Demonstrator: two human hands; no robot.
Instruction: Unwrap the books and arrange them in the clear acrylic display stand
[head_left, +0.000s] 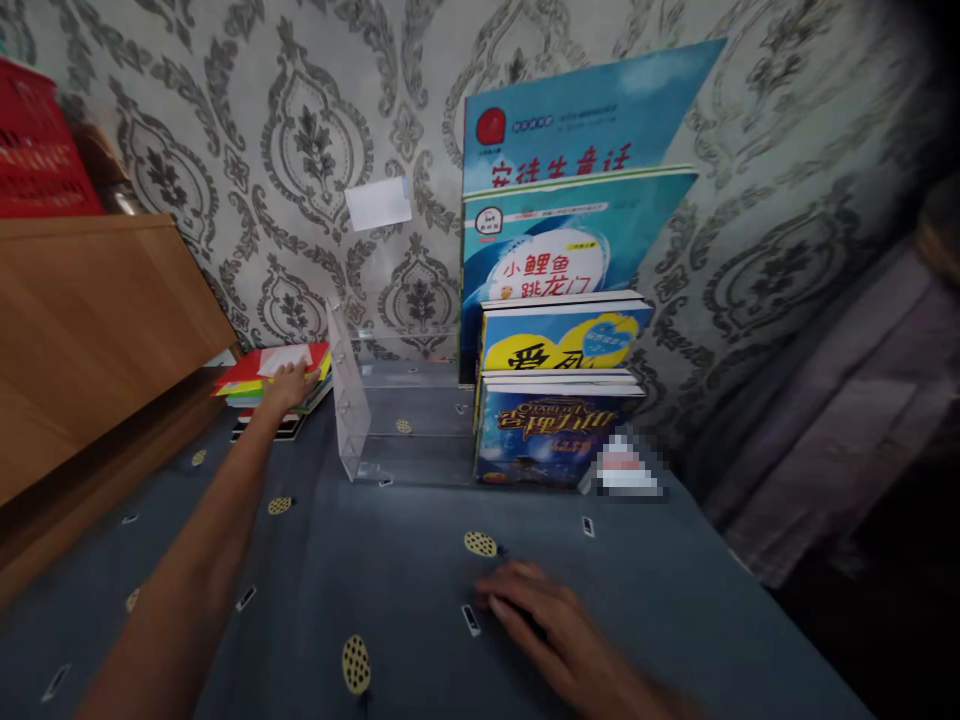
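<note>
My left hand (289, 385) reaches far out to a small stack of colourful books (259, 378) lying flat at the back left, and its fingers rest on the top one, gripping its edge. My right hand (536, 610) lies palm down on the blue patterned cloth (405, 590) near me, fingers loosely spread, holding nothing. Between them stands a clear acrylic book rack (360, 400). Several books (559, 400) stand upright in its right half, tallest at the back.
A wooden headboard or cabinet (90, 320) rises on the left with a red basket (37, 150) on top. Patterned wallpaper with a white note (379, 203) is behind. A curtain (840, 400) hangs at the right.
</note>
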